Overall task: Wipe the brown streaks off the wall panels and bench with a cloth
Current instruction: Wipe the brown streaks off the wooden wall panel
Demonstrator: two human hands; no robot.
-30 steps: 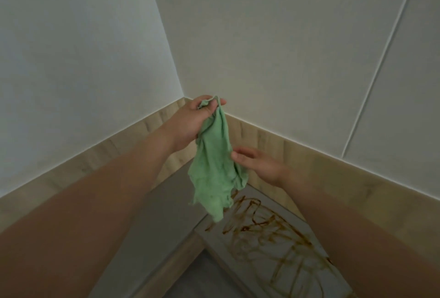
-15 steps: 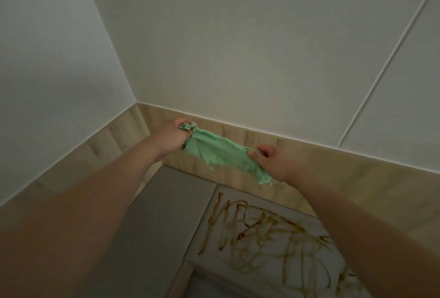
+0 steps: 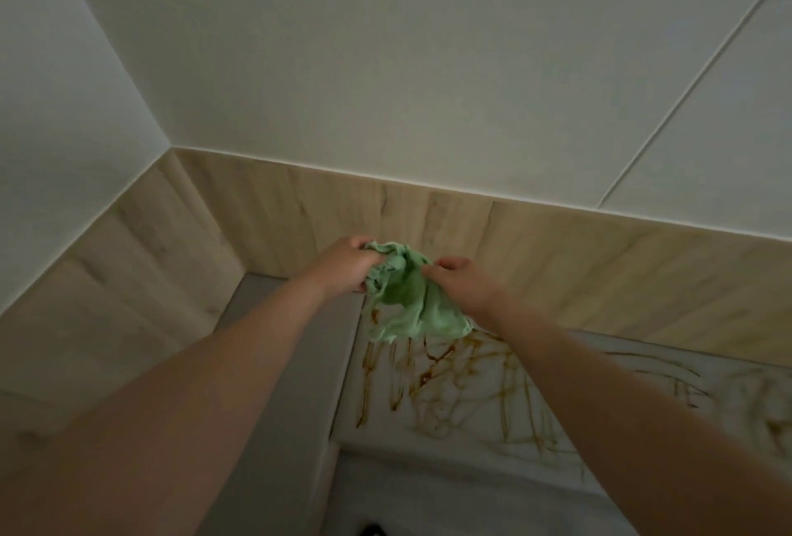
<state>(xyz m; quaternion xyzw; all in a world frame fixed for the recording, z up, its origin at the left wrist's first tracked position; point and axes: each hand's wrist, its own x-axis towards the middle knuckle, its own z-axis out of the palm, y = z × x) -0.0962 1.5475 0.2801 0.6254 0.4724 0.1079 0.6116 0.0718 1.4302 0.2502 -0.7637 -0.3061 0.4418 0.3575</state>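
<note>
At the far left a pale wall panel (image 3: pixel 51 128) meets the back wall in a corner, and under both runs a band of wood-look boards (image 3: pixel 171 244). Below the band, a plain grey section of worktop (image 3: pixel 291 364) fills the corner. The left forearm reaches over it, and the left hand (image 3: pixel 347 263) is held in the air just in front of the boards, its grip closed round a bunched end of a green cloth (image 3: pixel 407 299). The cloth is crumpled between the two hands, with its loose lower part hanging above the worktop's back edge. The right hand (image 3: pixel 463 282) is just beside the left, its grip curled into the cloth's right side, thumb uppermost. Beneath and to the right lies the white section of worktop (image 3: pixel 608 347), scribbled over with brown streaks (image 3: pixel 428 372), darkest just under the cloth and fainter further right. Above, the back wall panels (image 3: pixel 385 64) look unmarked, and a thin slanted seam (image 3: pixel 694 76) divides them.
</note>
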